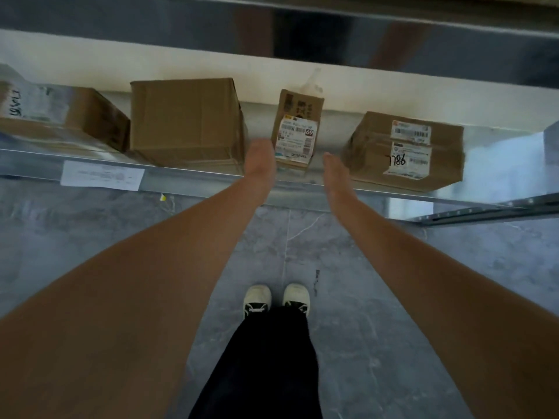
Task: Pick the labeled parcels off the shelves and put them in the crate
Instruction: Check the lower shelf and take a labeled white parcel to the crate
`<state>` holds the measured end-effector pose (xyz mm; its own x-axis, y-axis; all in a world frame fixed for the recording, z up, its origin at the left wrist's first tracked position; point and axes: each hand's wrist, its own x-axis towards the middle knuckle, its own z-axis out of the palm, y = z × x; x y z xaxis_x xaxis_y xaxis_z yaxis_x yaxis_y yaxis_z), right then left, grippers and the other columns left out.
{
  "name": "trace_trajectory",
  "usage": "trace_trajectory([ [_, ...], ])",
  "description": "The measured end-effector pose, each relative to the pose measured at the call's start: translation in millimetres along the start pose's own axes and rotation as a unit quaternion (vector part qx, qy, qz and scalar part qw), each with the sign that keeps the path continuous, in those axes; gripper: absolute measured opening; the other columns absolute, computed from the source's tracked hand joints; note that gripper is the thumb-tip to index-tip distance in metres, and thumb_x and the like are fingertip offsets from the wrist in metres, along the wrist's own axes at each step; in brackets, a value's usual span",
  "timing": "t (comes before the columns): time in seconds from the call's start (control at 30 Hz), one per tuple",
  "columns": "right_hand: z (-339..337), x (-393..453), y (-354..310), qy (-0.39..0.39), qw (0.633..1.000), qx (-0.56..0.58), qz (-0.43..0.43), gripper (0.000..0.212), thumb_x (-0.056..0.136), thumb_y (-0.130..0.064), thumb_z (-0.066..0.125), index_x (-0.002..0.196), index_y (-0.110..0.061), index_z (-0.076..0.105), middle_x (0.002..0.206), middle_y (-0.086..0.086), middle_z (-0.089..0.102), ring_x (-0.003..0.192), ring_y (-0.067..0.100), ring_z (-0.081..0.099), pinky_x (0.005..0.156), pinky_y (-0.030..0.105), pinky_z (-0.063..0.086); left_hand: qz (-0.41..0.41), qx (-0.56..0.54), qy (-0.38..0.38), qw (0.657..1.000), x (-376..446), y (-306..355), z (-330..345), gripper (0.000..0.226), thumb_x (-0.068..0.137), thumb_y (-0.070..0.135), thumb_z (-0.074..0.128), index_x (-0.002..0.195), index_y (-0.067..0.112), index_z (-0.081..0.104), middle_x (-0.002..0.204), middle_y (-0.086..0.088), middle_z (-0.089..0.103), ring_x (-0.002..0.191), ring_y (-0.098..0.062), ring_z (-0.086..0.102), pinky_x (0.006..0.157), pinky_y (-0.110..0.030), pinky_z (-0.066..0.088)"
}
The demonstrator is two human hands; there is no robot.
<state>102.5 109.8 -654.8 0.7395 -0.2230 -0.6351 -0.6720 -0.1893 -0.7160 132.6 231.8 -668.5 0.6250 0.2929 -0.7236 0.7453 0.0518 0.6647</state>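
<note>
As both arms reach in, small labeled parcel (298, 131) upright, label forward, left hand (260, 158) and right hand (334, 173) flat-fingered, flanking it

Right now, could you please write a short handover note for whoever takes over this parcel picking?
Left hand: open, holding nothing, beside the small labeled parcel.
Right hand: open, holding nothing, on that parcel's other side.
Shelf: the small parcel stands between a plain box and a flat parcel marked 7786; another marked parcel sits far left.
Done: nothing shown as picked; the crate is out of view.
Left: grasp the small parcel, crate it, then the others.
</note>
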Motion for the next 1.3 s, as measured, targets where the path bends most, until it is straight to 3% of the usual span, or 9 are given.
trace_trajectory([
  [0.1,1,13,-3,-0.028,0.998,0.039,0.046,0.046,0.107,-0.032,0.028,0.139,-0.005,0.047,0.142,0.014,0.048,0.131,0.026,0.044,0.109,0.039,0.033,-0.006,-0.005,-0.052,0.999,5,-6,8,0.037,0.098,0.016,0.024,0.097,0.018,0.061,0.094,-0.005,0.056,0.089,-0.018,0.05,0.086,-0.031,0.041],
  [0.17,1,19,-2,-0.053,0.993,0.085,0.064,0.049,0.107,-0.038,0.026,0.146,-0.012,0.04,0.151,0.009,0.041,0.14,0.023,0.036,0.112,0.039,0.027,-0.012,-0.01,-0.077,0.997,12,-13,13,0.039,0.098,0.017,0.023,0.097,0.017,0.062,0.103,-0.006,0.063,0.097,-0.016,0.055,0.098,-0.03,0.044],
  [0.3,3,28,-2,-0.099,0.989,0.095,0.054,0.044,0.108,-0.039,0.017,0.117,-0.027,0.058,0.118,-0.006,0.057,0.113,0.01,0.042,0.097,0.032,0.025,0.02,0.044,-0.071,0.996,11,-14,14,0.04,0.093,0.025,0.032,0.109,0.012,0.066,0.111,-0.008,0.067,0.104,-0.02,0.059,0.09,-0.031,0.048],
  [0.47,1,27,-3,-0.098,0.99,0.078,0.07,0.045,0.108,-0.038,0.019,0.127,-0.02,0.056,0.128,0.002,0.055,0.115,0.011,0.043,0.098,0.031,0.026,0.002,0.078,-0.034,0.996,35,-31,14,0.061,0.073,0.04,0.035,0.12,0.01,0.06,0.114,-0.007,0.065,0.108,-0.023,0.059,0.093,-0.037,0.048],
  [0.57,2,22,-4,-0.087,0.992,0.065,0.057,0.042,0.108,-0.03,0.021,0.123,-0.013,0.057,0.104,-0.003,0.055,0.098,0.008,0.045,0.091,0.027,0.03,0.008,0.087,-0.031,0.996,13,-17,9,0.049,0.089,0.03,0.034,0.122,0.004,0.057,0.117,-0.011,0.063,0.104,-0.023,0.057,0.079,-0.029,0.043],
  [0.73,9,20,-3,-0.011,0.997,0.068,0.032,0.038,0.106,-0.033,0.029,0.084,-0.026,0.058,0.088,-0.003,0.063,0.085,0.009,0.057,0.075,0.02,0.043,0.07,-0.035,0.023,0.997,-5,-8,4,0.029,0.095,0.022,0.034,0.095,0.013,0.062,0.098,-0.006,0.067,0.085,-0.018,0.06,0.07,-0.029,0.048],
  [0.83,10,17,-7,0.045,0.994,0.099,0.021,0.038,0.106,-0.035,0.031,0.086,-0.021,0.06,0.081,-0.006,0.063,0.07,0.002,0.055,0.052,0.01,0.038,0.096,-0.101,0.059,0.989,-13,-5,5,0.029,0.098,0.021,0.034,0.088,0.012,0.06,0.088,-0.005,0.067,0.078,-0.012,0.064,0.06,-0.019,0.051],
  [0.97,10,15,-12,0.077,0.989,0.125,0.0,0.038,0.104,-0.035,0.035,0.086,-0.018,0.064,0.077,-0.006,0.064,0.068,0.001,0.055,0.046,0.005,0.039,0.121,-0.106,0.07,0.984,-17,0,11,0.032,0.098,0.019,0.036,0.081,0.012,0.062,0.082,-0.001,0.069,0.072,-0.007,0.064,0.051,-0.009,0.045],
  [1.3,10,9,-3,0.058,0.995,0.082,-0.017,0.037,0.105,-0.033,0.032,0.09,-0.019,0.064,0.092,-0.002,0.066,0.074,-0.001,0.056,0.053,0.007,0.039,0.108,-0.002,0.079,0.991,-18,-12,6,0.034,0.086,0.034,0.032,0.058,0.024,0.049,0.072,0.002,0.065,0.077,-0.02,0.061,0.079,-0.041,0.048],
])
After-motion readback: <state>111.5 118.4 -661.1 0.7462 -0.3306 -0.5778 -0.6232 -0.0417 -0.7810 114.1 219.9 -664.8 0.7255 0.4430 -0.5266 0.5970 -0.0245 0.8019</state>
